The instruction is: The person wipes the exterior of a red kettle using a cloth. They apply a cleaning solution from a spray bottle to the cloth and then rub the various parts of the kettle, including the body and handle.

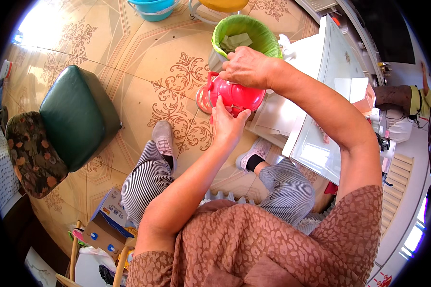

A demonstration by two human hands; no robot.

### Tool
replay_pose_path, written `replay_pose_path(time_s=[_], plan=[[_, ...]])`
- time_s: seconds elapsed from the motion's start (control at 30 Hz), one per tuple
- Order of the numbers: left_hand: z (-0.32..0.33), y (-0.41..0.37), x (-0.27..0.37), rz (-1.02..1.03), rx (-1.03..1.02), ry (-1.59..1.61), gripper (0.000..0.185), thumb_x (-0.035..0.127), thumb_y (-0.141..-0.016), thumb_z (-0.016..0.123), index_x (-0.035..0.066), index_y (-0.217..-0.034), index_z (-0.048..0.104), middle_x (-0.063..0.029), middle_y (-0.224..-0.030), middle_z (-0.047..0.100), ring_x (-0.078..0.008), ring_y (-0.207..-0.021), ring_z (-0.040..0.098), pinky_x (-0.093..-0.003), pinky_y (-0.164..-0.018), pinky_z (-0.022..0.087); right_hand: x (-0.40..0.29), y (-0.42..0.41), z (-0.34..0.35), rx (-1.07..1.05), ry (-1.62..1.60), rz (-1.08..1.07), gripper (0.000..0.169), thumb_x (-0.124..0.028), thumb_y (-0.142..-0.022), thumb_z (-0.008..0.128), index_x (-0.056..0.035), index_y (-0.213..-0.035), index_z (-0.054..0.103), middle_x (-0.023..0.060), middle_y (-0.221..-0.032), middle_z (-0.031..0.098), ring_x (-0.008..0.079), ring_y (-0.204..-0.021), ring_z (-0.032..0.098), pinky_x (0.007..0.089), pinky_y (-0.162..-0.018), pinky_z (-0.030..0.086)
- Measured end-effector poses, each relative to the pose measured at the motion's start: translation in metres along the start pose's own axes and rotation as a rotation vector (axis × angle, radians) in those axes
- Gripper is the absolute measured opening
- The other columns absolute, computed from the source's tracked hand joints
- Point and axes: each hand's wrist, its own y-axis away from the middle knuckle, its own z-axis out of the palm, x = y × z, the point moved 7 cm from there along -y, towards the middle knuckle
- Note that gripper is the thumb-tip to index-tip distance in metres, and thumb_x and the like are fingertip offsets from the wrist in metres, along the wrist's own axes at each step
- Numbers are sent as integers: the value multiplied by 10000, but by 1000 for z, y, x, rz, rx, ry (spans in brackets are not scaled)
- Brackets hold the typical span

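A shiny red plastic vessel [225, 92], perhaps a vacuum flask, is in front of me between my knees. It has a red loop handle on its far left side and a patterned round part at its left end. My left hand [227, 122] holds its near side, with fingers and thumb apart on the red surface. My right hand [248, 68] is curled at the vessel's far side, palm down. Its fingertips and whatever is under them are hidden, so I cannot tell whether it grips anything.
A bin with a green liner [265, 39], papers inside, stands just beyond my right hand. A glass-topped white table [319, 150] with an open drawer is at right. A green stool [79, 114] is at left, a cardboard box [106, 229] lower left. A person [398, 98] is far right.
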Motion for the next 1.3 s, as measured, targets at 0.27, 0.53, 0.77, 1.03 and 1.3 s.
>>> replay_pose_path(time_s=[0.27, 0.53, 0.77, 1.03, 1.3], plan=[[-4, 3, 4, -33, -3, -11, 1005, 316, -727, 830, -57, -1488, 290, -181, -1184, 515, -297, -1084, 549, -414, -955, 459, 13, 7, 8, -2, -22, 90, 57, -176, -836, 612, -128, -854, 636, 22, -846, 669, 222, -873, 657, 377, -720, 514], [-2, 1, 0, -34, 15, -16, 998, 310, -729, 833, -71, -1481, 300, -184, -1177, 518, -297, -1059, 562, -411, -952, 466, 53, 61, 59, 45, -281, 359, 91, -149, -839, 640, -79, -869, 589, 104, -839, 647, 318, -876, 650, 450, -710, 514], [-2, 2, -1, -34, 7, 19, 1001, 284, -721, 849, -86, -1474, 303, -194, -1189, 507, -294, -1033, 571, -405, -938, 480, 52, 90, 53, 455, -646, 662, 110, -180, -923, 607, -71, -926, 595, 103, -873, 653, 333, -821, 633, 425, -700, 511], [-30, 25, 62, 336, 198, -138, 744, 281, -829, 761, -34, -1411, 421, -159, -1207, 508, -277, -1083, 562, -383, -949, 479, 5, 148, 87, 1193, -2187, 669, 130, -112, -993, 573, -64, -1103, 623, 30, -1011, 683, 98, -875, 659, 245, -771, 550], [17, 59, 98, 209, -476, 591, 351, 186, -1019, 554, 29, -1334, 552, -55, -1226, 636, -117, -1088, 608, -282, -930, 512, -77, 128, 77, 1366, -2819, 262, 181, -117, -956, 615, -58, -1120, 565, 65, -1045, 669, 142, -892, 681, 312, -708, 605]])
